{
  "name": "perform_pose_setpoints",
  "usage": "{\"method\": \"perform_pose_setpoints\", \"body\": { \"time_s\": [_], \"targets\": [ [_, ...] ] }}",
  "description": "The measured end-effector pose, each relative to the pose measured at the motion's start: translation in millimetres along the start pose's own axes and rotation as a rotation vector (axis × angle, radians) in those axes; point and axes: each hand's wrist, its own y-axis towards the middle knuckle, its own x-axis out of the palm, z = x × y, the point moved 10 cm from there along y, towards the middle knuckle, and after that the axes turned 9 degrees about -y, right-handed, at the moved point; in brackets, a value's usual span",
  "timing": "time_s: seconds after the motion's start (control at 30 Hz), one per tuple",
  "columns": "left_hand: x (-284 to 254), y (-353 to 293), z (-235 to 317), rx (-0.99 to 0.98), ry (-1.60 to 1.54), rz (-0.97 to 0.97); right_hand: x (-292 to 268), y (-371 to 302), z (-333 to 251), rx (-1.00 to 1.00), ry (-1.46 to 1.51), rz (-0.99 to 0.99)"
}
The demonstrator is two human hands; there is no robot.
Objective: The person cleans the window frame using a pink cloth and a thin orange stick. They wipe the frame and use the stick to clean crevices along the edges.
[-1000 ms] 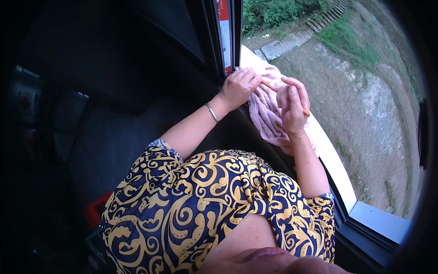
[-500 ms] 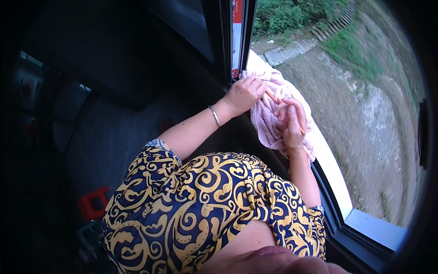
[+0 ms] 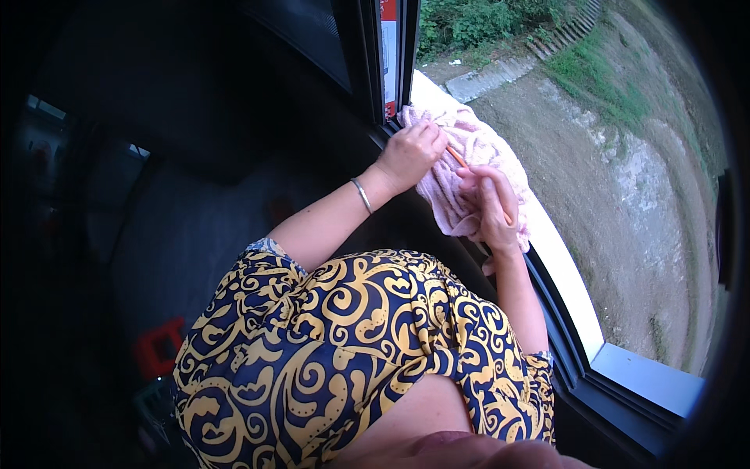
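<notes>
1. While the right hand (image 3: 498,209) wraps the orange stick (image 3: 457,157), likely for control, the left hand (image 3: 410,156) curls near its end; whether gripping, I cannot tell.
2. Below, the pink towel (image 3: 491,153) drapes the sill (image 3: 559,273), perhaps as padding.

The towel (image 3: 491,148) is matt, rough-looking cloth.

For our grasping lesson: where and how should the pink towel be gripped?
Probably by its lower folds, pinched from the room side: the pink towel lies bunched over the white ledge, and those loose folds spill inward.
</notes>
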Motion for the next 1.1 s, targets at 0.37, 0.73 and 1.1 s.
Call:
{"method": "perform_pose_setpoints", "body": {
  "time_s": [0.37,0.73,1.1],
  "targets": [
    [20.1,10.2,9.4,0.064,-0.061,-0.286,-15.3,-0.6,-2.6,-0.02,0.098,0.056],
    [11.6,34.0,173.4,0.281,-0.398,-0.201,-121.7,-123.7,-84.0,0.09,-0.077,0.269],
    [5.1,7.2,2.3,-0.082,-0.297,-0.154,-13.3,-12.1,-22.2,-0.116,0.018,0.058]
  ]
}}
